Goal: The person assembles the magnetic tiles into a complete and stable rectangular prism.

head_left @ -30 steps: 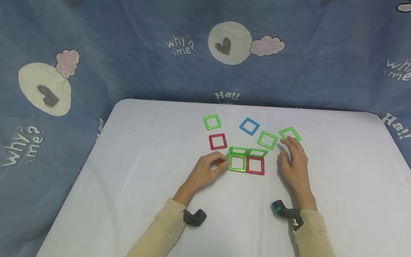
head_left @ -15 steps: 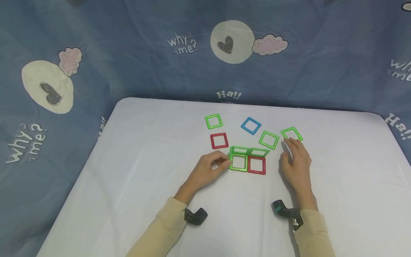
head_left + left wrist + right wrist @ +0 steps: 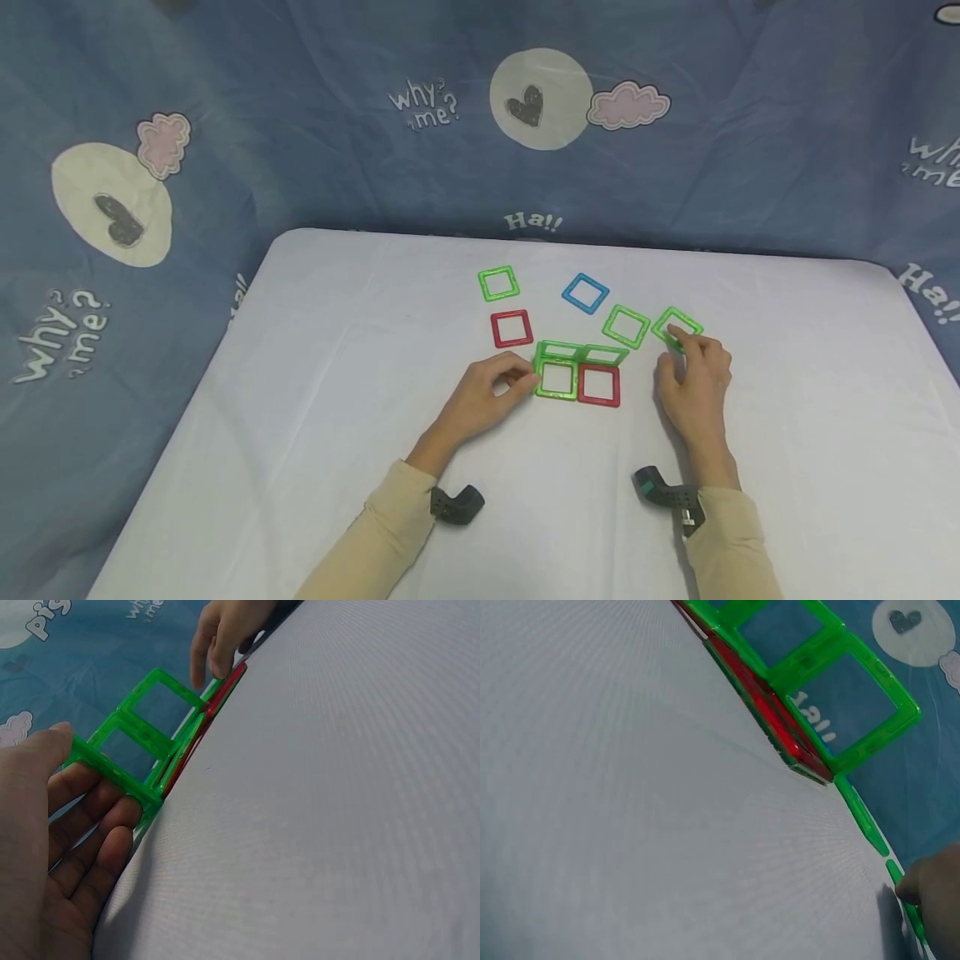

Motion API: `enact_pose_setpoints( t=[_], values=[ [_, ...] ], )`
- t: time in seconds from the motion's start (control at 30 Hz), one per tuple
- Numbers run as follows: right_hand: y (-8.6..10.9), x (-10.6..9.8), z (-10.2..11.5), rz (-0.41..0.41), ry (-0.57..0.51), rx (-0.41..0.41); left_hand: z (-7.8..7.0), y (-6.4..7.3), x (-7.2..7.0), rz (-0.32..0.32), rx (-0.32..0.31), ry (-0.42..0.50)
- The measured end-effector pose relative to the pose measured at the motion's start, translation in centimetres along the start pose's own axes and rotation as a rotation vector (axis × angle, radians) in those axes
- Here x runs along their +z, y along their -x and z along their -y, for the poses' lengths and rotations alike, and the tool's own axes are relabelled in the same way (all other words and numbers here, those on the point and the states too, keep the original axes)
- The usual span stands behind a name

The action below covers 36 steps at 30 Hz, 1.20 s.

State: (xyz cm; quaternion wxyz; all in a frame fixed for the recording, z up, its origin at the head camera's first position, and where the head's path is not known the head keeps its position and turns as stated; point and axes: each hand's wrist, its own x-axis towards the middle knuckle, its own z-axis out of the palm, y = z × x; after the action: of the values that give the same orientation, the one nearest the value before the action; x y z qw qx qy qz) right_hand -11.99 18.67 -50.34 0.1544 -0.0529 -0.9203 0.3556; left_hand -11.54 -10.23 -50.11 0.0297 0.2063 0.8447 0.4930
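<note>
Square magnetic tiles form a small structure mid-table. A flat green tile point(image 3: 557, 397) and a flat red tile point(image 3: 598, 403) lie side by side, with two green tiles point(image 3: 607, 347) standing along their far edge. At the structure's left side, my left hand point(image 3: 487, 393) pinches an upright green tile point(image 3: 116, 772), thumb on top and fingers behind it. My right hand point(image 3: 697, 400) reaches to the right, index fingertip on a loose green tile point(image 3: 688, 317) and thumb apart from it. In the right wrist view, part of that hand point(image 3: 937, 896) covers the tile.
Behind the structure lie a red tile point(image 3: 512, 342), a green tile point(image 3: 499, 296) and a blue tile point(image 3: 572, 284). Another green tile point(image 3: 632, 312) lies between the structure and my right hand. White cloth point(image 3: 300, 375) covers the table; a blue printed curtain point(image 3: 337, 167) hangs behind.
My right fingers have drawn the loose green tile slightly toward me and turned it. The left hand and the structure stay in place.
</note>
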Motion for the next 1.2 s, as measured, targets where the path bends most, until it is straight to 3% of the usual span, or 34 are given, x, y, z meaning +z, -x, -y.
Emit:
enact_pose_setpoints(
  t=[0.23,0.73,1.2],
  values=[
    [0.00,-0.12,0.29,-0.017,0.037,0.055,-0.05,0.01,0.00,-0.004,0.002,-0.003],
    [0.16,-0.09,0.20,-0.045,0.037,0.088,-0.04,0.02,-0.01,0.002,-0.007,-0.001],
    [-0.07,0.04,-0.02,-0.091,-0.008,-0.018,-0.12,0.02,-0.03,0.000,-0.007,0.008]
  ],
)
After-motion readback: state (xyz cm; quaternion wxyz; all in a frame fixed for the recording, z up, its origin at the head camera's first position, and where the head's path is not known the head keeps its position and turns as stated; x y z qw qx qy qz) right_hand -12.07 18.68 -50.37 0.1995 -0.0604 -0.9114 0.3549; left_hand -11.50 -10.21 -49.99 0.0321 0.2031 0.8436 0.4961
